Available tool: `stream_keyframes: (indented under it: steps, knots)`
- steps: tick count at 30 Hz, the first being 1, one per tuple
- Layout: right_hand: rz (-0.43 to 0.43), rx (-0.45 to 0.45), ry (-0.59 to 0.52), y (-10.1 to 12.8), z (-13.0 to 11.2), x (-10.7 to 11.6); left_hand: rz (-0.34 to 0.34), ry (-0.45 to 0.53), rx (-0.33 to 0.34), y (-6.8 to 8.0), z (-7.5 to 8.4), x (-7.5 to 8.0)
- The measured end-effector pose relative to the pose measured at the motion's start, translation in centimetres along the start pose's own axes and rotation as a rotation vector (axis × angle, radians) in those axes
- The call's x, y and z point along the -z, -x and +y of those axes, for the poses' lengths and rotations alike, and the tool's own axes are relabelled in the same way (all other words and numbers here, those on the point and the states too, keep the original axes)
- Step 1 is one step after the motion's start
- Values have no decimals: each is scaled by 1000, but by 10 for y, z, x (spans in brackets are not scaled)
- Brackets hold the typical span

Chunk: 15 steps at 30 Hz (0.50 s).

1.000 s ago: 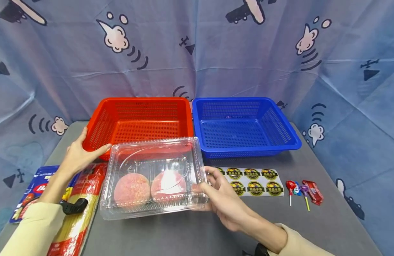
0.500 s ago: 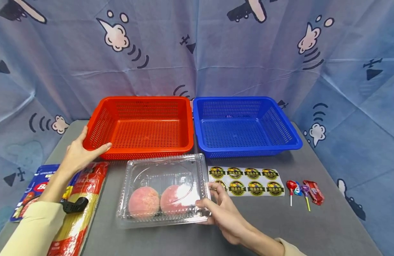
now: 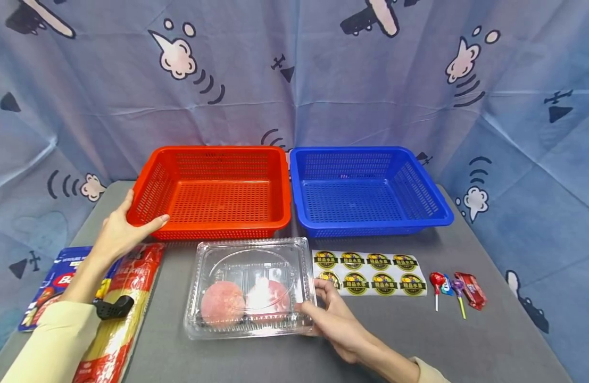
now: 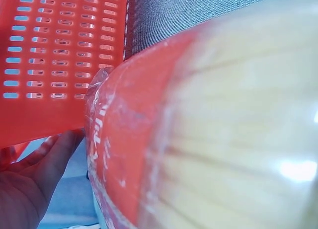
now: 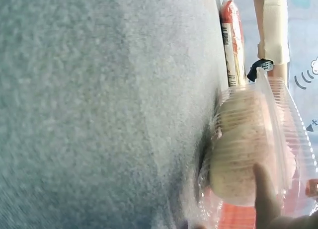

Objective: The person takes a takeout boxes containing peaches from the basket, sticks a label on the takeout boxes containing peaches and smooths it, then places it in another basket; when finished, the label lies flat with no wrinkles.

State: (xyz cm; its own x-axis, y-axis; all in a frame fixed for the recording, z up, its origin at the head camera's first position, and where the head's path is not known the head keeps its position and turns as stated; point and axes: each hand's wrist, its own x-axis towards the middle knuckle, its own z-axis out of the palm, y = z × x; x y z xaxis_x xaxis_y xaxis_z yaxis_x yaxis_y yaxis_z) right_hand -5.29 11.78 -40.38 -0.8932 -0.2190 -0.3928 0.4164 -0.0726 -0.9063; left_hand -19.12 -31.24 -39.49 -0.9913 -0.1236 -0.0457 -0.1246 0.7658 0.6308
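A clear plastic clamshell box (image 3: 248, 266) sits low over the grey table in the head view, in front of the red basket (image 3: 222, 231). Inside it are two round peach-coloured fruits, apparently peaches (image 3: 222, 302). My right hand (image 3: 339, 322) grips the box's right side, its thumb on the lid's edge. In the right wrist view, a finger crosses the box (image 5: 238, 164) in front of the fruits. My left hand (image 3: 119, 234) holds the red basket's near-left corner, its thumb at the front rim and fingers along the left side. The left wrist view shows that hand (image 4: 35, 184) beside the basket wall (image 4: 54, 110).
A blue basket (image 3: 371, 229) stands right of the red one. Below it lies a sheet of round stickers (image 3: 366, 272), then lollipops (image 3: 437, 281) and a red wrapped sweet (image 3: 470, 290). A noodle bag (image 3: 126, 298) and a blue packet (image 3: 55, 287) lie under the left arm.
My right hand has brought the fruit box down, to the right and away from the red basket's front. The left hand stays at the basket's corner.
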Motion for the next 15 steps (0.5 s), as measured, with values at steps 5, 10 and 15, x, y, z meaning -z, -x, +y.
stream_keyframes:
  steps: [5, 10, 15]
  knots:
    - [-15, 2, -7, -1, 1, 1, -5, 11, -2, 1, 0, 0]
    - [-25, -6, -28, -3, 4, 2, -5, 13, -4, 2, 1, 0]
    - [-29, -13, -42, -5, 5, 2, -6, 8, -6, 2, 3, 0]
